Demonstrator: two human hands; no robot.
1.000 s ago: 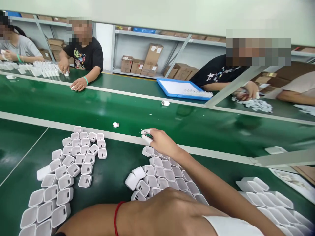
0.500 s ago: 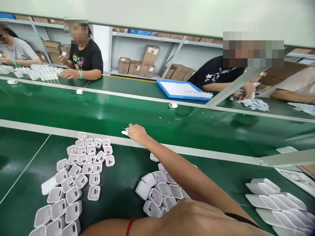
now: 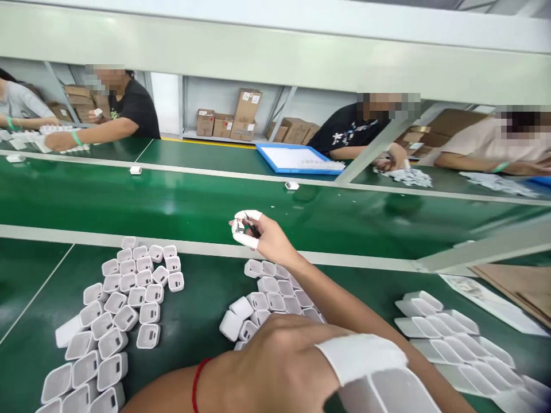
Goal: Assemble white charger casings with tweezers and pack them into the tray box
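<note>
My right hand point(image 3: 275, 236) is over the green belt, wearing white finger covers. Its thumb and finger pinch a small electronic part point(image 3: 239, 228), white with metal and dark bits. Low in the picture, my left hand point(image 3: 297, 358) has a red string at the wrist. A white-covered finger of it bends over white plastic housings point(image 3: 400, 393) with open tops, at the same height as the hand. Its other fingers are hidden. Partly behind my left hand and right arm stands a group of similar housings point(image 3: 275, 301).
More open housings point(image 3: 112, 327) stand in rows at left, and slanted white housings point(image 3: 456, 338) at right. White pieces point(image 3: 291, 186) lie on the green belt point(image 3: 193, 198). Across it, co-workers handle white parts by a blue-rimmed tray point(image 3: 275, 170). A slanted metal post point(image 3: 370, 150) rises at right.
The view has tilted up and turned right. My right hand has turned, so the part between its fingers shows more plainly. My left hand's covered finger and the housings by it have come into view.
</note>
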